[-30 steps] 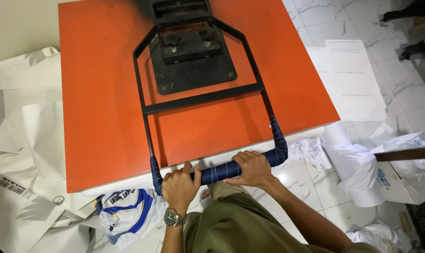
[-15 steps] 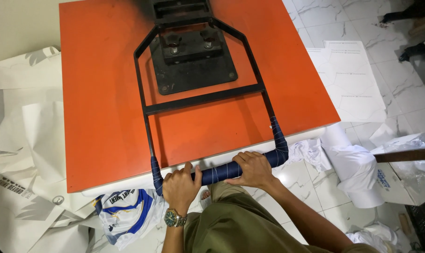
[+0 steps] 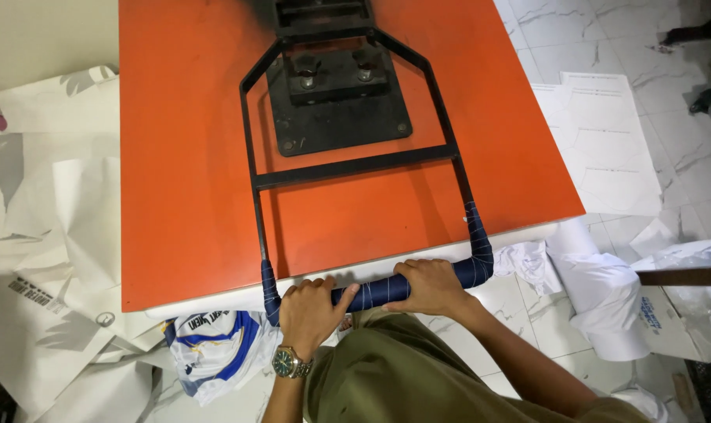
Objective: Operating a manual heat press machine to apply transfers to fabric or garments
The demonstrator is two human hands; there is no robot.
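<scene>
**Gripping the taped bar on a big orange press, both hands on**

Looking straight down at a large flat orange metal press plate [image 3: 214,157] with a black steel tube handle frame [image 3: 355,166] bolted to a black mounting block [image 3: 336,102] near its middle. The front crossbar of that frame is wrapped in dark blue tape [image 3: 379,288] and sits right at the near edge of the plate, just over the person's lap.

Hands: the left hand [image 3: 308,313] is curled shut around the taped bar near its left corner, with a gold wristwatch [image 3: 287,362] on that wrist. The right hand [image 3: 430,286] is closed over the bar just right of centre, fingers wrapped over the top. Both have a full grip, nothing loose.

Handling-wise, my guess is this thing is heavy and totally rigid, a lever rather than something you lift. The tape looks like the sensible spot to hold, grippy where bare tube would be slick, and likely cooler than the plate.

Containers: none really. Around it, crumpled white paper sheets [image 3: 50,235] are piled on the left, a white-and-blue printed garment [image 3: 214,352] hangs below the plate edge, and a white paper roll [image 3: 598,290] lies on the marble tile floor [image 3: 543,31] to the right.
</scene>
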